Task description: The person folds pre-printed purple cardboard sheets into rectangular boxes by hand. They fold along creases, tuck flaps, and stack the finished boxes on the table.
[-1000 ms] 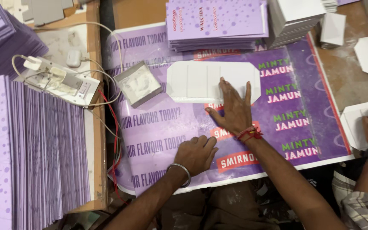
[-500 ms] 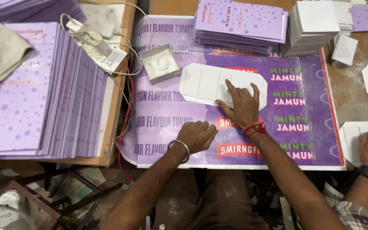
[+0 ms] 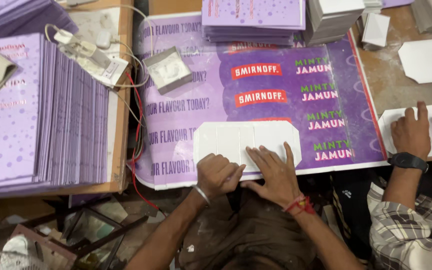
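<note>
A large purple printed sheet (image 3: 276, 100) covers the bench, with a tall stack of flat purple cartons (image 3: 41, 110) at nine o'clock and a lower stack (image 3: 253, 20) at twelve. At six o'clock lies the white creased card blank (image 3: 236, 140), flat and unfolded. The right hand (image 3: 276, 172) presses it open-palmed; the left hand (image 3: 218, 175) rests fisted on its near edge. Folding looks barely begun.

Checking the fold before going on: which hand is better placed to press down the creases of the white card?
Probably the right hand: it lies flat, fingers spread, on the white scored card. The left hand is curled in a fist at the card's near edge.
</note>
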